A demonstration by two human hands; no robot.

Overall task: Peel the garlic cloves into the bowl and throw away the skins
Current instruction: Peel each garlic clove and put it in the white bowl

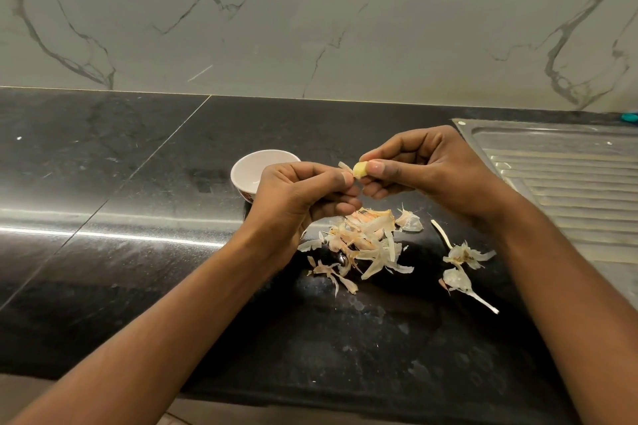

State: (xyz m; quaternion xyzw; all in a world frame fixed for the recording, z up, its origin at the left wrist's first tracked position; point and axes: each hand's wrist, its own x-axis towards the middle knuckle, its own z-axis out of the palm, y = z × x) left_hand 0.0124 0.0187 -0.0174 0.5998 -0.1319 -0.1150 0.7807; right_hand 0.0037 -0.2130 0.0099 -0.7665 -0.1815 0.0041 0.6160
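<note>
A pale yellow garlic clove (359, 170) is pinched between the thumb and fingers of my right hand (428, 169), above the counter. My left hand (303, 193) meets it from the left, its thumb and fingertips closed on a thin strip of skin (345, 166) at the clove's end. A small white bowl (252, 166) stands just behind my left hand, which hides its right side; the part of its inside that shows is bare. A heap of papery garlic skins (366, 241) lies on the black counter below both hands.
More skins and dry stems (462, 266) lie to the right of the heap. A steel sink drainboard (566, 183) fills the right side. The black stone counter (138, 252) runs left, with a marble wall (310, 28) behind it.
</note>
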